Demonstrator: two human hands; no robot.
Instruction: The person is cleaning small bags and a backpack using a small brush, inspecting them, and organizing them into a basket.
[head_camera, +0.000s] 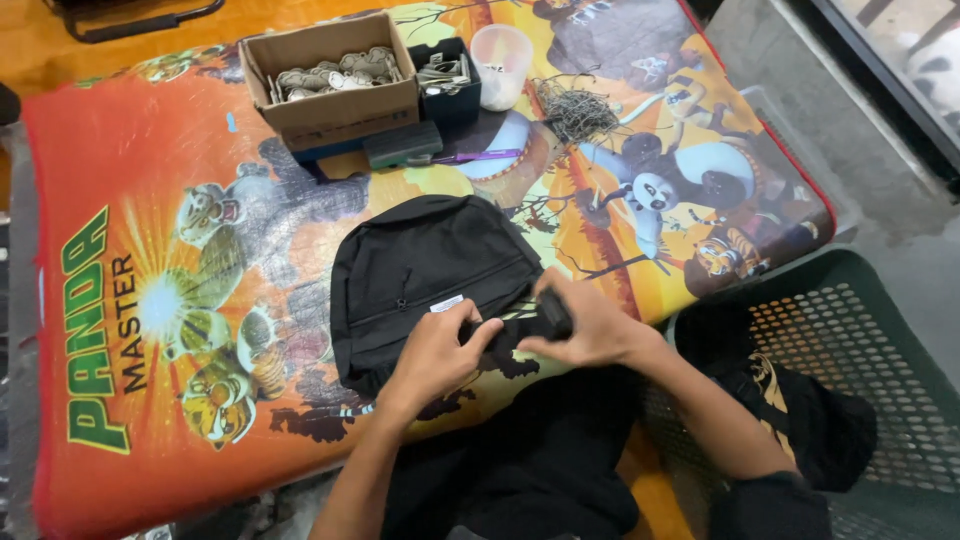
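- A small black backpack (425, 270) lay flat on a bright cartoon-printed mat (150, 180), its lower edge near the person and its zip line running across the front.
- The left hand (437, 355) rested on the bag's lower right corner, fingers curled down onto the fabric and pinching it beside a small white label (447, 303).
- The right hand (590, 325) was closed around a black strap piece (535, 322) at the same corner, thumb on top and fingers wrapped under it.
- Both hands sat close together, almost touching across the strap.
- To do this step well, the left hand probably needed to keep the bag pinned flat so the fabric would not bunch while the right worked the strap.
- Keeping the strap untwisted and the pull in line with it looked wise, since black on black hid any folds.
- At the far edge of the mat stood a cardboard box (335, 105) of pale metal pieces, a dark tray (455, 100) of similar parts, a clear plastic cup (503, 62) and a tangle of thin wire pieces (578, 108), all well apart from the hands.
- A purple pen-like tool (480, 156) lay between the box and the bag.
- A green perforated crate (850, 330) holding dark cloth stood to the person's right.
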